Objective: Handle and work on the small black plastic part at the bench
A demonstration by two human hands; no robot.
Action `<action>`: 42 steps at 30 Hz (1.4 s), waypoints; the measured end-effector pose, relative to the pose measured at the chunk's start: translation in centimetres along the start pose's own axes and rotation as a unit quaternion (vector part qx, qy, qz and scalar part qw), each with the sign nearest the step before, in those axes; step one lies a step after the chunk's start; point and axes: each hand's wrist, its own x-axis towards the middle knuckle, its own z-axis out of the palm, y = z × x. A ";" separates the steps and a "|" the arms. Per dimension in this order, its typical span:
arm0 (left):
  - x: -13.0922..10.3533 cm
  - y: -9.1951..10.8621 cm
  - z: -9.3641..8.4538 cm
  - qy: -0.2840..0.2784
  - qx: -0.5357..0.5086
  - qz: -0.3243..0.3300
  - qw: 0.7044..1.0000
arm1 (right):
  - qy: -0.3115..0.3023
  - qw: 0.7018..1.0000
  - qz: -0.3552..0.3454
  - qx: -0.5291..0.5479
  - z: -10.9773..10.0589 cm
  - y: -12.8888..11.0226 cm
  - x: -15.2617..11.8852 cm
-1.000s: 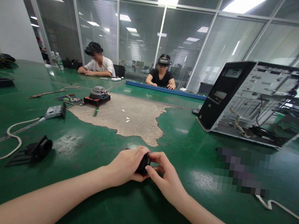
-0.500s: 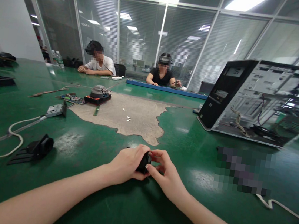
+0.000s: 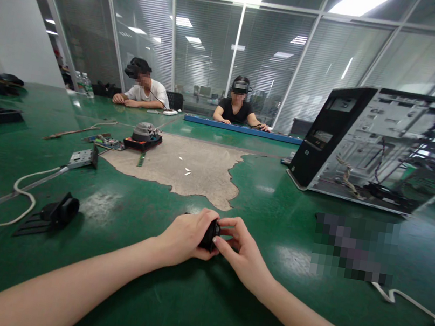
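A small black part [image 3: 210, 235] is between my two hands, low over the green table [image 3: 189, 300]. My left hand [image 3: 185, 237] wraps round it from the left and covers much of it. From the right, my right hand [image 3: 239, 248] pinches the part's right end with thumb and fingers. What exactly the part is, I cannot make out. Beyond the hands lies a bare tan patch [image 3: 200, 166] in the table's surface with a few white scraps on it.
An open computer case [image 3: 314, 139] stands at the right, near a blurred-out dark object [image 3: 352, 248]. At the left are a black plastic part [image 3: 55, 212], a metal bracket [image 3: 82, 157], and a heatsink fan [image 3: 145, 133]. Two people sit across the table behind a blue bar [image 3: 242, 129].
My hands stay in almost the same place round the black part, whose end looks slightly turned. Across the table, the person in black has lowered a hand to the tabletop.
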 end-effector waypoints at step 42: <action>0.0 0.1 0.0 0.000 0.010 -0.002 1.000 | -0.017 1.000 0.004 0.014 -0.2 0.0 0.1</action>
